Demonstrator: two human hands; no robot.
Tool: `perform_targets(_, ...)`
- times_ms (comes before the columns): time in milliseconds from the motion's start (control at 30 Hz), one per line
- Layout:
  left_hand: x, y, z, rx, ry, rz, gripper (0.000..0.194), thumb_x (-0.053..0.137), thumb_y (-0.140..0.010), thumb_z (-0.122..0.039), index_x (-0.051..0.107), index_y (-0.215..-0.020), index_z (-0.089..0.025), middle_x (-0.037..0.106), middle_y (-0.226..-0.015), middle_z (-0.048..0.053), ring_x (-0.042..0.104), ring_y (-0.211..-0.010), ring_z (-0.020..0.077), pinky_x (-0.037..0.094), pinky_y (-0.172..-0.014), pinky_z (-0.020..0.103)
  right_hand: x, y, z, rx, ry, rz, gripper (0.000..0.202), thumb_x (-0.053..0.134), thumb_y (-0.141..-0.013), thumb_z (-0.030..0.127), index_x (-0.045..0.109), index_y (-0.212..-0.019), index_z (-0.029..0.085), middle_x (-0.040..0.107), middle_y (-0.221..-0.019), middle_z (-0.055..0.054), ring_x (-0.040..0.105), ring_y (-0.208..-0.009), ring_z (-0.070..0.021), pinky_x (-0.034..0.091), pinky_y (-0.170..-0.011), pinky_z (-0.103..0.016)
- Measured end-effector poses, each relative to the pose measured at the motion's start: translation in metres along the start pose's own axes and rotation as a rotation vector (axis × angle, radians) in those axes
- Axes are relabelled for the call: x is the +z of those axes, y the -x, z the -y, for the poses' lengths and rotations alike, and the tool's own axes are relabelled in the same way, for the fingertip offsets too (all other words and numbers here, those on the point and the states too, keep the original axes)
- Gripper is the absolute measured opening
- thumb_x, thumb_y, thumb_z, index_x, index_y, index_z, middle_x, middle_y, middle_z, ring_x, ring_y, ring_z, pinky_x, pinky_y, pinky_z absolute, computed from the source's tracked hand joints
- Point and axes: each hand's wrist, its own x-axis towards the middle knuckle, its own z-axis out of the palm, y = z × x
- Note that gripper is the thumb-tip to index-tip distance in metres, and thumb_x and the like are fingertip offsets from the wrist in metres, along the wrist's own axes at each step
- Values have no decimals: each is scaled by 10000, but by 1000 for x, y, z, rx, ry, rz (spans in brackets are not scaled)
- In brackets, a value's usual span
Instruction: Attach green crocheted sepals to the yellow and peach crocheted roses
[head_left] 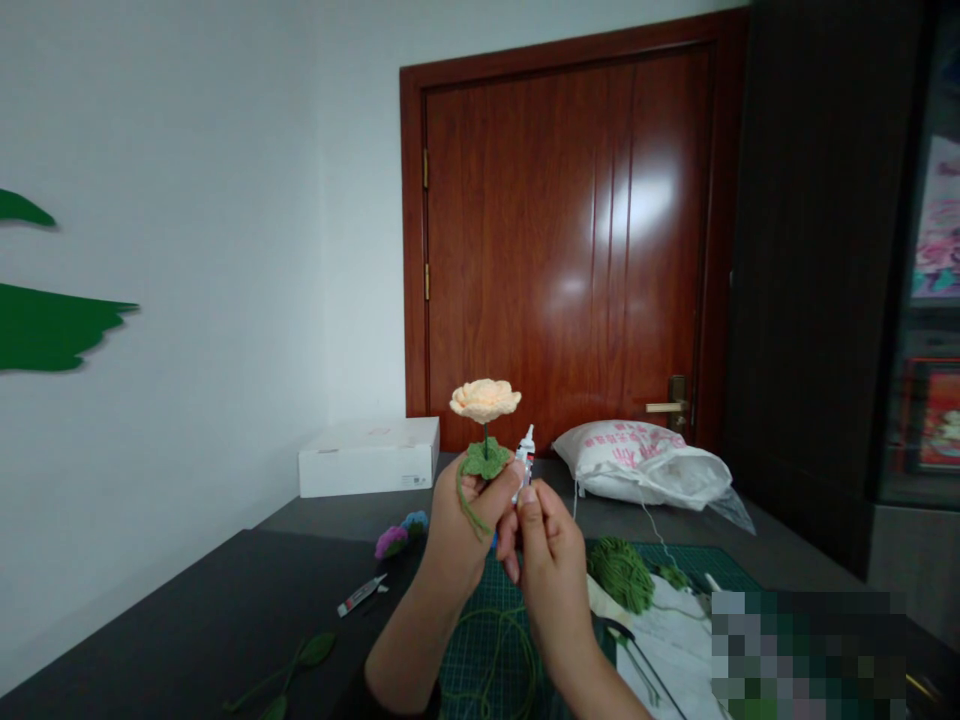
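Hands [463, 512] [553, 535] hold peach flwr [485, 400] & wht tube [528, 446]

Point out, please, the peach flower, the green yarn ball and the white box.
Peach flower [486, 401], head view: middle of the petals.
Green yarn ball [621, 575], head view: middle of its wound strands.
White box [368, 466], head view: its front side.

From my end I count two hands [456, 500] [556, 540], three flowers [485, 400] [391, 542] [414, 522], two tubes [527, 450] [361, 596], one yarn ball [621, 574], one box [367, 462] and one door [525, 250].
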Motion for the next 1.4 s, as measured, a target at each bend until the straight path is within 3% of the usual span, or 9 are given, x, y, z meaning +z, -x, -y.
perform_targets(400,1,0,-5,-43,49,-87,286,648,-822,-440,520,-768,-190,445,-405,-100,343,-216,56,269,-239,153,1,4,-6,-51,114,5,409,422,-981,491,465,-684,212,452,-500,65,389,-399,-77,293,-403,-192)
perform_targets(467,0,-1,-5,-48,47,-47,293,644,-825,-449,517,-771,-191,442,-392,-99,345,-213,67,300,-235,166,1,2,-6,-38,83,19,405,436,-973,498,468,-689,212,449,-500,67,391,-399,-76,295,-398,-188)
perform_targets(633,-8,-3,-9,-62,83,205,289,721,-770,-353,486,-725,-191,468,-410,-84,481,-295,115,459,-310,219,-6,-7,3,5,-34,75,380,502,-928,535,507,-744,202,477,-493,74,371,-355,-64,286,-346,-168)
perform_targets(800,-11,0,-14,-99,176,276,228,678,-792,-343,540,-741,-169,485,-409,-64,505,-311,126,491,-339,240,-10,-9,14,20,-44,149,348,507,-931,525,532,-827,195,517,-487,68,399,-343,-70,299,-328,-160)
perform_targets(900,-7,2,-15,-108,162,223,241,647,-805,-351,529,-697,-171,473,-370,-59,466,-269,121,477,-311,245,-7,-6,16,22,-42,175,368,485,-939,533,521,-794,197,521,-501,64,390,-337,-65,293,-323,-162)
perform_targets(1067,0,4,-9,-41,149,42,232,720,-738,-292,521,-762,-177,464,-428,-93,393,-249,81,421,-254,212,-6,-3,12,-37,88,106,374,453,-958,512,495,-744,208,467,-485,75,392,-368,-72,307,-368,-174)
perform_targets(1400,3,1,-3,-30,169,-42,254,698,-781,-344,507,-782,-176,464,-556,-85,368,-291,35,317,-252,152,-9,-1,11,-184,383,67,319,385,-987,356,486,-718,218,474,-468,68,442,-384,-96,312,-419,-207)
